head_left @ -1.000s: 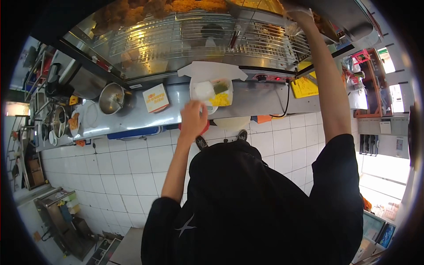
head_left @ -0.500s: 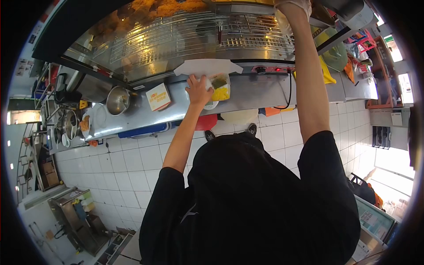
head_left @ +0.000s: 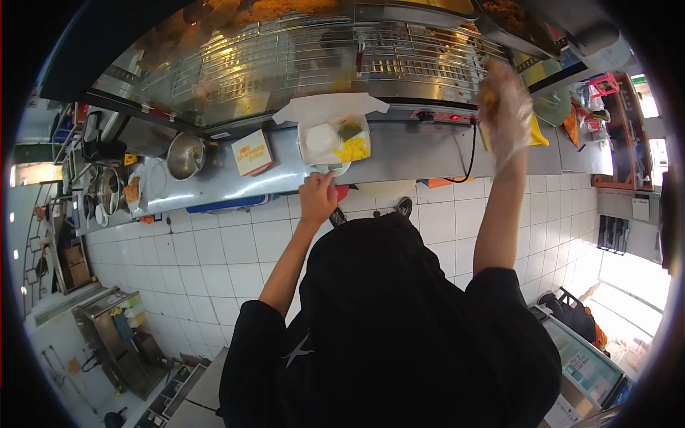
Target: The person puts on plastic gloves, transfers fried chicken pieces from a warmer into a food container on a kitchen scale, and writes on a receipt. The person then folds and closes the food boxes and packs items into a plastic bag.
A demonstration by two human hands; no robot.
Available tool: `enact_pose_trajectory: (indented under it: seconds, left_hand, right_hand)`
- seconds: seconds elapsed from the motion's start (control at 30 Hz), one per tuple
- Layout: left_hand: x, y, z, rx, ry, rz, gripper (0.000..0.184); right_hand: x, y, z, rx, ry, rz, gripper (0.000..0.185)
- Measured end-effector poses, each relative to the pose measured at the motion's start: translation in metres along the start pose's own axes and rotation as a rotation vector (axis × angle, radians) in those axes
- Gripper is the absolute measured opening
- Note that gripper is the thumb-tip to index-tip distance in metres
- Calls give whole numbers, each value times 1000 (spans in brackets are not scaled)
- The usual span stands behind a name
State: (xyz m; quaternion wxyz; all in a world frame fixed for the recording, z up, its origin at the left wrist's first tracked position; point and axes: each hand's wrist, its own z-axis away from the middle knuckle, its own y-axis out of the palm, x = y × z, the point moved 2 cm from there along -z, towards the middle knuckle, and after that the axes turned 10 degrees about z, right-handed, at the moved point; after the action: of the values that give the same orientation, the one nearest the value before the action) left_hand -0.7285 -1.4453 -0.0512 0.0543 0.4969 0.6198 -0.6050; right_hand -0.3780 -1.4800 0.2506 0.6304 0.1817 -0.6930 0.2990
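A paper food box (head_left: 305, 146) stands with its lid raised on the counter, holding white rice (head_left: 322, 140), yellow chopped food (head_left: 352, 150) and dark green food (head_left: 349, 129). Under its front edge shows a white rounded device (head_left: 341, 169), perhaps a scale. My left hand (head_left: 318, 197) is bare, its fingertips at the front of that device, holding nothing visible. Over the counter at right, my right hand (head_left: 505, 110) wears a clear plastic glove and is smeared by motion. Its fingers look curled around something yellowish brown that I cannot identify.
Behind the counter (head_left: 407, 150) stands a glass warming cabinet with wire racks (head_left: 307, 60) and fried food (head_left: 285, 8). A closed printed box (head_left: 252, 153) and a metal bowl (head_left: 185, 157) are to the left. A black cable (head_left: 471, 153) hangs at right.
My left hand has drawn back from inside the food box to its front edge, uncovering the rice. My gloved right hand has come down from the cabinet's upper right toward the counter.
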Motion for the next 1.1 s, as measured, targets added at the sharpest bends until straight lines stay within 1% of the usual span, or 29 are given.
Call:
enact_pose_trajectory:
  seconds: [0.03,0.07,0.1,0.2,0.37,0.47,0.53,0.57,0.67,0.77,0.87,0.97,1.03,1.1]
  left_hand:
    - [-1,8,3,45,15,-67,39]
    - [6,17,6,53,42,-140,47]
    - [7,20,3,60,44,-169,48]
    - [6,21,4,83,62,-257,51]
    - [5,22,5,134,158,-421,51]
    - [5,29,4,194,117,-446,52]
    - [-2,30,5,249,52,-400,54]
    - [-5,31,1,267,23,-379,55]
    - [-18,28,7,157,85,-402,56]
    - [-16,27,10,104,134,-383,59]
    - [-9,33,8,181,28,-330,54]
    - [-8,35,2,209,-10,-362,50]
    - [-11,34,0,184,-40,-345,48]
    - [-18,34,-6,154,-66,-325,48]
  right_hand:
    - [-30,4,6,52,95,-201,34]
    - [-49,3,16,149,186,-184,32]
    - [-63,2,26,249,275,-163,30]
    - [-106,2,45,300,525,-179,25]
    - [-124,18,63,323,616,-218,27]
    - [-126,33,68,363,631,-231,25]
    - [-131,41,71,403,646,-223,26]
    - [-131,46,70,425,643,-220,26]
    - [-127,60,73,435,605,-176,27]
    - [-128,70,73,446,620,-158,27]
    - [-130,78,74,487,603,-123,29]
    - [-134,86,75,515,628,-112,28]
    - [-177,102,65,528,187,107,26]
    - [-160,119,60,510,134,134,23]
